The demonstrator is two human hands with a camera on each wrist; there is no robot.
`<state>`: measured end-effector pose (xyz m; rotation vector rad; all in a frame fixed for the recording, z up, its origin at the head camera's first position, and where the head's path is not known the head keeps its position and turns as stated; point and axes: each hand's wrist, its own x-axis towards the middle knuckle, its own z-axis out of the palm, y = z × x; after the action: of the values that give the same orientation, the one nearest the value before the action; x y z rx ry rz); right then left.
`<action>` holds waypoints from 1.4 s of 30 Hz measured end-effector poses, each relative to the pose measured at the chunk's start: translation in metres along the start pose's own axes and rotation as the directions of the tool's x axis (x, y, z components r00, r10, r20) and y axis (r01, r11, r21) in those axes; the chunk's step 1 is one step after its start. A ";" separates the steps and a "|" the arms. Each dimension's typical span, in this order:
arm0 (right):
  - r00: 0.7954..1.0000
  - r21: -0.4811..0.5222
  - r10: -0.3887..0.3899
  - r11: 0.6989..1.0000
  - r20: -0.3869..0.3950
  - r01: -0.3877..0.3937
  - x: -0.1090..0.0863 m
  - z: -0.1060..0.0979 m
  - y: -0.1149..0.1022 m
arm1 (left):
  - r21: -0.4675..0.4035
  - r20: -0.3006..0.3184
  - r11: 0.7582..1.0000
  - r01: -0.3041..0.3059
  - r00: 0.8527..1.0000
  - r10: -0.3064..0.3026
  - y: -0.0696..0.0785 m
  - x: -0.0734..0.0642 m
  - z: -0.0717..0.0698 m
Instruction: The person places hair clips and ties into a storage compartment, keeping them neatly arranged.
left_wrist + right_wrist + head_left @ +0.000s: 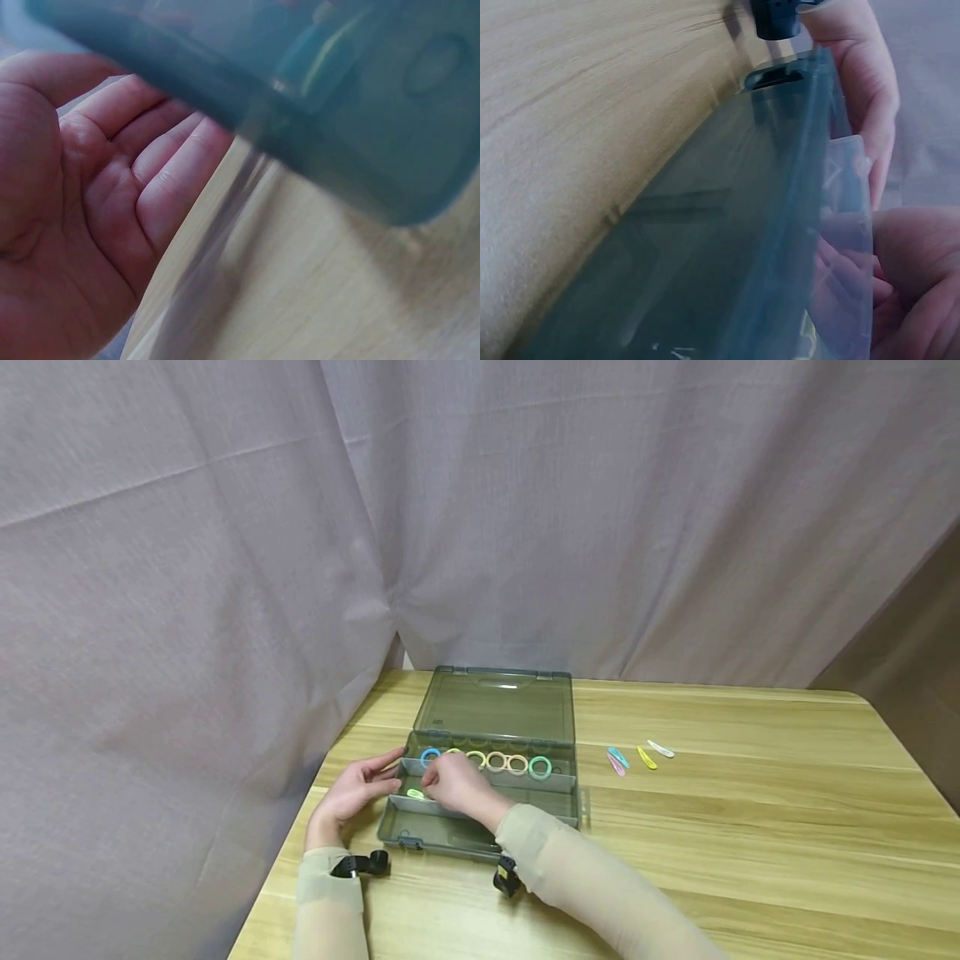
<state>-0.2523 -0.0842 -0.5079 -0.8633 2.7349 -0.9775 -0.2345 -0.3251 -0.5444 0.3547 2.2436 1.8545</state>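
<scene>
A smoky-green plastic organizer box (480,842) lies with its lid (495,703) flipped back. Pale dividers split it into long rows. My left hand (352,792) is at the box's left side, fingers and thumb spread along the wall; in the left wrist view the palm (82,195) faces the box. My right hand (459,785) reaches into the middle row with curled fingers, fingertips beside a light green hair clip (416,794). I cannot tell whether these fingers pinch anything. Several coloured rings, including a blue ring (430,758) and a green ring (540,767), stand in the back row.
On the wooden table (750,810), right of the box, lie a blue hair clip (618,757), a pink hair clip (616,765), a yellow hair clip (647,758) and a white hair clip (661,749). A grey curtain (600,527) hangs behind and at the left.
</scene>
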 end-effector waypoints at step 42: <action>0.740 0.298 0.468 0.883 -0.484 -0.363 -0.189 -0.165 0.239 | -0.013 0.001 1.000 -0.005 1.000 0.005 -0.006 0.004 0.000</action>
<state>-0.2558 0.2606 -0.5406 0.1145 2.9863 -1.5177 -0.2387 -0.3244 -0.5502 0.3593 2.2309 1.8696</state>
